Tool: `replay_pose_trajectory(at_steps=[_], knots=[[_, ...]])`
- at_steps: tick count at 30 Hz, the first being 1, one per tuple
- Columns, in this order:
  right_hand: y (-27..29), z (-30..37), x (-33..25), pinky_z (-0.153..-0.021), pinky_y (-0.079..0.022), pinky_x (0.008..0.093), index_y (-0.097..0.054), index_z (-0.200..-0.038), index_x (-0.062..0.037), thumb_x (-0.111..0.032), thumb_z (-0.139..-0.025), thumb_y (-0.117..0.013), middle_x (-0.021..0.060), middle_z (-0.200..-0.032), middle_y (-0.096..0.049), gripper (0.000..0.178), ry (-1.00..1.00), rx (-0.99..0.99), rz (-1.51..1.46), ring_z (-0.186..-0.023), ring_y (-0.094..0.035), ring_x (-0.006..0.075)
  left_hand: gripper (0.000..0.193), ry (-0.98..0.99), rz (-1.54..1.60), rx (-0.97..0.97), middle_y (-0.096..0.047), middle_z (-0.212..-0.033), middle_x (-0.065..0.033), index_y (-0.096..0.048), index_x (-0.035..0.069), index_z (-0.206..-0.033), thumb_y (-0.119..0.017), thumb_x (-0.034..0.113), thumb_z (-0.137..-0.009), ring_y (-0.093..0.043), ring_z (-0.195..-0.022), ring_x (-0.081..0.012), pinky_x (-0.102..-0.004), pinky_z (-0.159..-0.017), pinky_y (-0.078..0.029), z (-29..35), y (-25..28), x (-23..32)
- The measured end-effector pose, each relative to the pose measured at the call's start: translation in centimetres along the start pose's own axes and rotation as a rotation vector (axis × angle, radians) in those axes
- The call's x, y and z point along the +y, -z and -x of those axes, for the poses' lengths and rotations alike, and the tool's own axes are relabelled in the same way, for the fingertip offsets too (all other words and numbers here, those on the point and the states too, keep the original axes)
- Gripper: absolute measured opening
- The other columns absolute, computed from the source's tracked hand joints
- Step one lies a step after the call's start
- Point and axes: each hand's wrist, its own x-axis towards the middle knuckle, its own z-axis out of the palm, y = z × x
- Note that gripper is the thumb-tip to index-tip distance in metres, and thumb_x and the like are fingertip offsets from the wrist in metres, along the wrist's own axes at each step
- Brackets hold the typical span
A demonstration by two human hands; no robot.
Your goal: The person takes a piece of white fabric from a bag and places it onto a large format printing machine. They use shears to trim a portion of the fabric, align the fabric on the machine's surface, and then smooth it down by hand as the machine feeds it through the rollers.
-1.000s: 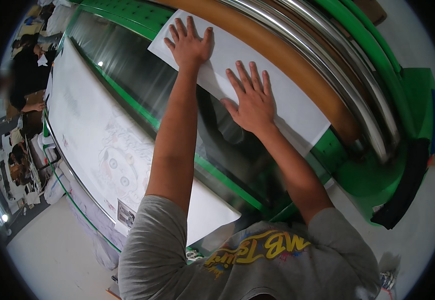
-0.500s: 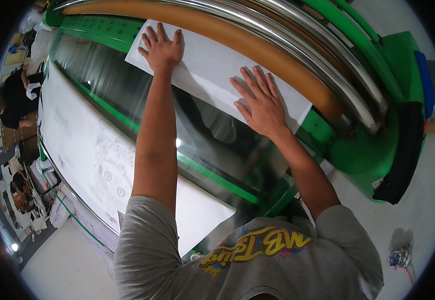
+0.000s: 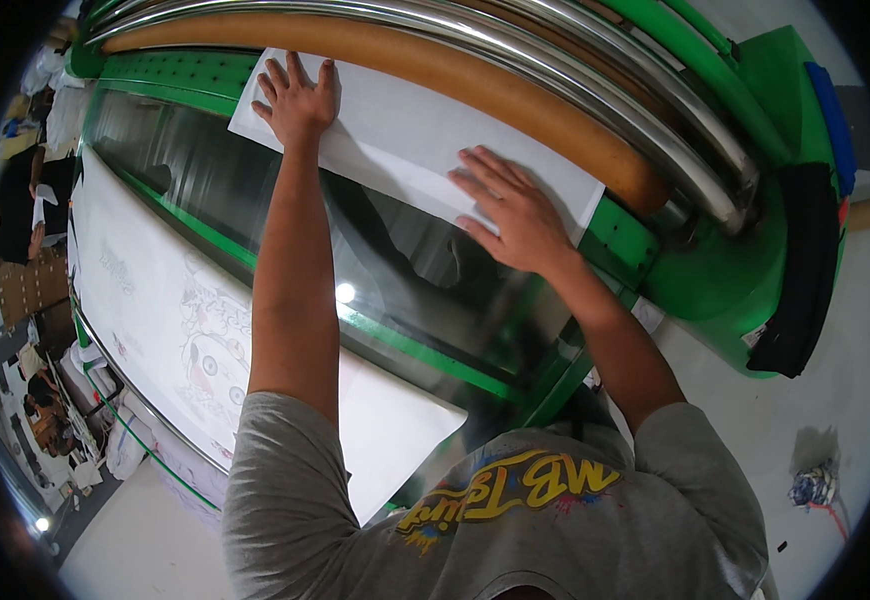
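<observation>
A white sheet [image 3: 390,105] lies along the green machine, its far edge against a tan roller [image 3: 435,62]. Near the sheet's left end, my left hand [image 3: 298,105] rests flat with its fingers spread, the fingertips close to the roller. My right hand [image 3: 517,215] is over the right part of the sheet, fingers stretched out and slightly blurred; I cannot tell whether it presses or hovers. Neither hand grips anything. Between my arms and the sheet runs a dark, shiny panel [image 3: 405,245].
Shiny metal rollers [image 3: 555,80] run behind the tan one. A large white sheet with a faint printed drawing [image 3: 165,290] hangs closer to me on the left. The green end housing [image 3: 725,270] stands at right. A person in black [image 3: 20,205] works at far left.
My right hand has shifted slightly on the sheet, its fingers now closer together. My left hand stays flat in the same place on the sheet. The whole view has shifted a little.
</observation>
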Motion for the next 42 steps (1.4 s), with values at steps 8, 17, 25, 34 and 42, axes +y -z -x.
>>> replay_pose_trajectory(at_steps=[8, 17, 25, 34, 42], knots=[[0.9, 2.4, -0.9, -0.14, -0.015, 0.0587, -0.043, -0.176, -0.0278, -0.056, -0.106, -0.065, 0.0044, -0.187, -0.028, 0.079, -0.139, 0.03, 0.267, -0.173, -0.02, 0.0363, 0.083, -0.001, 0.045, -0.004, -0.016, -0.19, -0.0177, -0.022, 0.025, -0.183, -0.035, 0.067, -0.112, -0.01, -0.175, -0.0411, -0.0699, -0.137, -0.004, -0.3, -0.3, -0.3], [0.7, 2.9, -1.6, -0.14, -0.014, 0.0617, -0.038, -0.177, -0.0283, -0.063, -0.106, -0.063, 0.0029, -0.188, -0.026, 0.084, -0.175, -0.021, 0.264, -0.174, -0.018, 0.0359, 0.093, 0.042, 0.028, -0.092, -0.011, -0.191, -0.0165, -0.022, 0.024, -0.183, -0.035, 0.079, -0.109, -0.007, -0.176, -0.0374, -0.068, -0.138, -0.003, -0.1, 1.0, -0.7], [0.8, 2.6, -1.7, -0.14, -0.014, 0.0619, -0.038, -0.178, -0.0275, -0.064, -0.106, -0.062, 0.0033, -0.188, -0.026, 0.084, -0.163, -0.017, 0.268, -0.174, -0.018, 0.0356, 0.097, 0.134, 0.015, -0.038, -0.01, -0.191, -0.0168, -0.022, 0.013, -0.182, -0.037, 0.075, -0.109, -0.006, -0.177, -0.0315, -0.0605, -0.14, -0.003, 0.4, 1.0, -2.8], [1.0, 2.6, -1.4, -0.14, -0.016, 0.0625, -0.039, -0.177, -0.0275, -0.063, -0.105, -0.065, 0.0038, -0.187, -0.028, 0.085, -0.156, 0.006, 0.27, -0.173, -0.02, 0.0359, 0.097, 0.144, 0.024, -0.051, -0.011, -0.19, -0.0175, -0.022, 0.011, -0.181, -0.037, 0.073, -0.108, -0.009, -0.176, -0.0323, -0.0619, -0.14, -0.003, 0.5, 1.4, -1.8], [1.1, 2.5, -1.2, -0.14, -0.014, 0.0617, -0.038, -0.178, -0.0267, -0.063, -0.106, -0.064, 0.004, -0.188, -0.026, 0.084, -0.144, -0.014, 0.272, -0.174, -0.018, 0.0363, 0.098, 0.132, -0.002, -0.027, -0.012, -0.19, -0.0191, -0.023, 0.01, -0.181, -0.037, 0.073, -0.108, -0.01, -0.176, -0.0336, -0.0647, -0.139, -0.004, 0.3, 1.0, -1.9]])
